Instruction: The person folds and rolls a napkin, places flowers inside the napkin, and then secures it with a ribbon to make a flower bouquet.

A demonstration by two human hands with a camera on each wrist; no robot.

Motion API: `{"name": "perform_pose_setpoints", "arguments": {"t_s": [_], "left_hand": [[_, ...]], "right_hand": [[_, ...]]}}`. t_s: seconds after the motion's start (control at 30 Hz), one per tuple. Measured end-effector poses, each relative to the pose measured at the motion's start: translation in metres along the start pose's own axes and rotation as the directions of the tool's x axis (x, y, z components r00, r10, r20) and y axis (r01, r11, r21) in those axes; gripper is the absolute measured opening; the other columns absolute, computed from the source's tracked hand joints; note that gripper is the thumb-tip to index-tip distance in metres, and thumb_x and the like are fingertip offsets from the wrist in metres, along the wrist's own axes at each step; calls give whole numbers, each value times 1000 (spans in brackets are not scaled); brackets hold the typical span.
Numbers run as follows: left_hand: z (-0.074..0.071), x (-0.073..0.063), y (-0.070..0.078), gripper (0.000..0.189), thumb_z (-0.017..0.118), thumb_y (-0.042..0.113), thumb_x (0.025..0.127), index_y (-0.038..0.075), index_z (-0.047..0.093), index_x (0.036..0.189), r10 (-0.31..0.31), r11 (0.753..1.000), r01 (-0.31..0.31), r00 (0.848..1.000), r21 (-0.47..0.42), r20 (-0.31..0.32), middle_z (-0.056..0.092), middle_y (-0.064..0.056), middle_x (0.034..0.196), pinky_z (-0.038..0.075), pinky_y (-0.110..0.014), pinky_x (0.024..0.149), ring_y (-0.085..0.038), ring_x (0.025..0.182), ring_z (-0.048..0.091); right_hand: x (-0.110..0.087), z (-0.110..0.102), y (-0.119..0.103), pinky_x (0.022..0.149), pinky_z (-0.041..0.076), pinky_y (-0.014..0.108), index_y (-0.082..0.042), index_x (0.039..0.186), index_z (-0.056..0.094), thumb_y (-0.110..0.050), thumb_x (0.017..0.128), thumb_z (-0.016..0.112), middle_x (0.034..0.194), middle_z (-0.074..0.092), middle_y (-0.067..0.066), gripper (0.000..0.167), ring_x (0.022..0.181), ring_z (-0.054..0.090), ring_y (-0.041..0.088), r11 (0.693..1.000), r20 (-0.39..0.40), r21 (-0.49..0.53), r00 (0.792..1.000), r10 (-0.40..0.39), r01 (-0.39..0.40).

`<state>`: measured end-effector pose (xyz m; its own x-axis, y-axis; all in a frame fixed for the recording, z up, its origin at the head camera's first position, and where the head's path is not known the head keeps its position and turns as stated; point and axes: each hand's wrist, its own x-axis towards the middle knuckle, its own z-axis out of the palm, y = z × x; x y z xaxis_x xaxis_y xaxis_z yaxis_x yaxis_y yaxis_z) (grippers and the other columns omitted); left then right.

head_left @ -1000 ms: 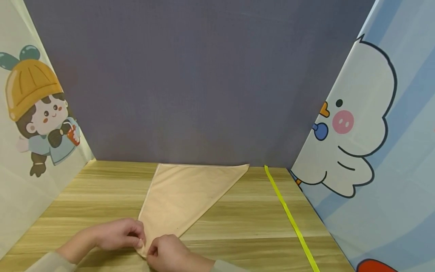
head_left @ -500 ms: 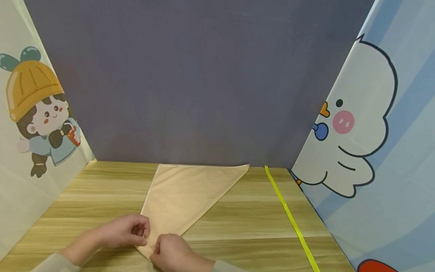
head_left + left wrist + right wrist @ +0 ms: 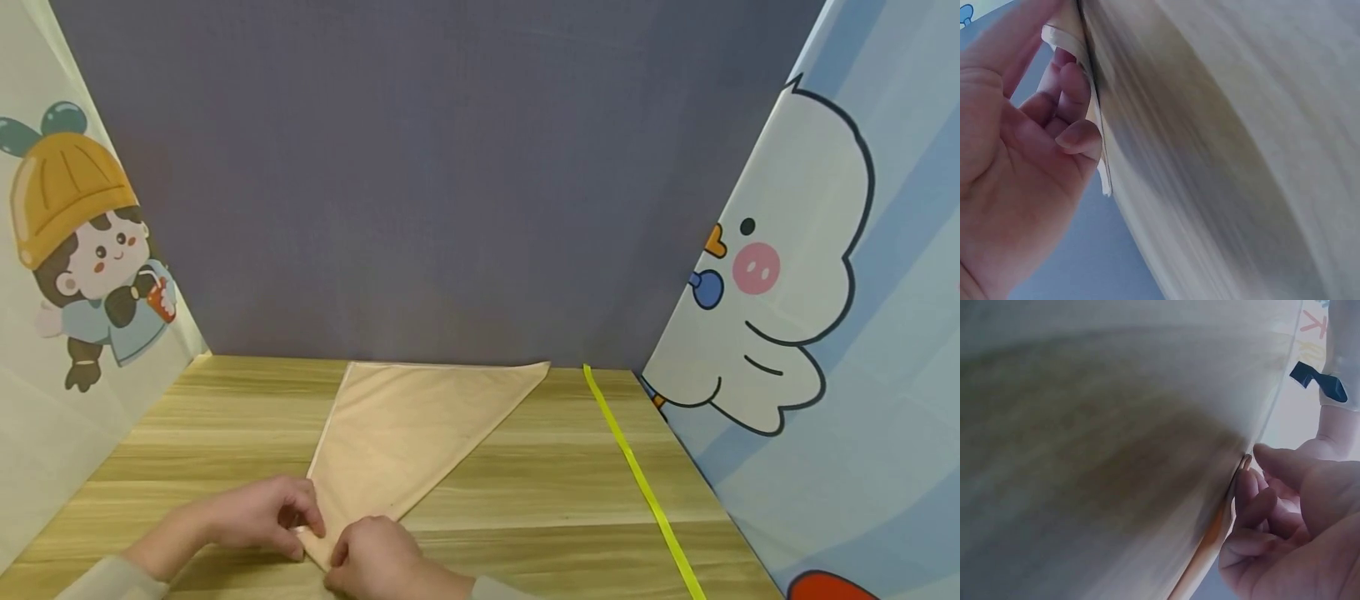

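While the cloth (image 3: 412, 433) lies lower centre, left hand (image 3: 258, 517) and right hand (image 3: 382, 558), just apart, each pinch its near end, bottom left of centre, probably so the turned edge can't spring open; yellow strip (image 3: 639, 476) sits lower right, untouched.

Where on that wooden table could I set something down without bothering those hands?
Beyond the left hand and right hand, the table is bare between the cloth and the yellow strip, and between the cloth and the left printed panel. A narrower patch lies right of the strip. Crowded: the cloth's near end, where both hands work.
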<state>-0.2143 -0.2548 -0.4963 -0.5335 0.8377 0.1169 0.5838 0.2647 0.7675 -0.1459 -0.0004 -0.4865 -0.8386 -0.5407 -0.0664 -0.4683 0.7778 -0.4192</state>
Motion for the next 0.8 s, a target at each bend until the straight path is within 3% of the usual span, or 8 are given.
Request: {"name": "perform_pose_setpoints", "arguments": {"t_s": [0.07, 0.23, 0.43, 0.5, 0.63, 0.73, 0.8], "left_hand": [[-1, -1, -1, 19, 87, 13, 91, 16, 84, 109, 19, 1000, -19, 1000, 5, 2, 67, -5, 93, 51, -19, 70, 2, 85, 56], [0, 2, 0, 15, 85, 19, 92, 21, 85, 107, 92, 989, -88, 995, 123, -29, 63, -2, 91, 48, -18, 71, -5, 84, 56], [-2, 8, 2, 9, 81, 29, 95, 27, 85, 103, 119, 962, -107, 992, 252, -33, 59, 5, 92, 44, -18, 73, -2, 86, 53], [-4, 10, 2, 7, 79, 29, 97, 27, 84, 101, 113, 956, -102, 993, 276, -25, 58, 8, 91, 43, -18, 73, 0, 87, 51], [-7, 12, 0, 7, 77, 25, 99, 25, 83, 96, 52, 968, -47, 999, 247, -15, 58, 11, 89, 41, -20, 72, 3, 86, 49], [-7, 13, -2, 6, 80, 24, 98, 24, 81, 92, -17, 980, 23, 999, 198, -35, 59, 11, 89, 41, -22, 72, 3, 86, 49], [-8, 14, -3, 6, 82, 26, 96, 23, 80, 91, -42, 983, 51, 998, 179, -57, 60, 11, 89, 41, -23, 72, 2, 86, 50]], "right_hand": [[0, 0, 0, 70, 48, 13, -28, 88, 83, -37, 90, 89, 76, 70, -21, 11, 75, 57, -7, 1000, 0, -15, 1000, -6, 6], [-1, 1, -1, 70, 48, 13, -25, 87, 83, -36, 91, 88, 78, 71, -19, 12, 75, 58, -7, 998, -21, -54, 1000, -11, 10], [-3, 1, -3, 64, 46, 13, -25, 75, 81, -31, 98, 80, 68, 68, -18, 23, 65, 55, -6, 999, -69, -20, 997, 33, -35], [-3, 1, -3, 61, 44, 14, -24, 69, 77, -29, 99, 78, 64, 64, -17, 30, 60, 52, -4, 998, -84, 33, 995, 59, -56], [-6, 0, 0, 52, 38, 18, -18, 57, 59, -23, 99, 75, 56, 48, -12, 45, 52, 42, 3, 985, -102, 147, 990, 101, -85], [-6, -1, 3, 51, 36, 20, -19, 57, 52, -23, 98, 74, 56, 43, -11, 46, 51, 40, 6, 985, -106, 140, 988, 116, -101], [-5, -3, 4, 53, 37, 20, -20, 60, 56, -26, 97, 75, 58, 46, -12, 42, 54, 41, 5, 989, -102, 97, 987, 121, -112]]}}
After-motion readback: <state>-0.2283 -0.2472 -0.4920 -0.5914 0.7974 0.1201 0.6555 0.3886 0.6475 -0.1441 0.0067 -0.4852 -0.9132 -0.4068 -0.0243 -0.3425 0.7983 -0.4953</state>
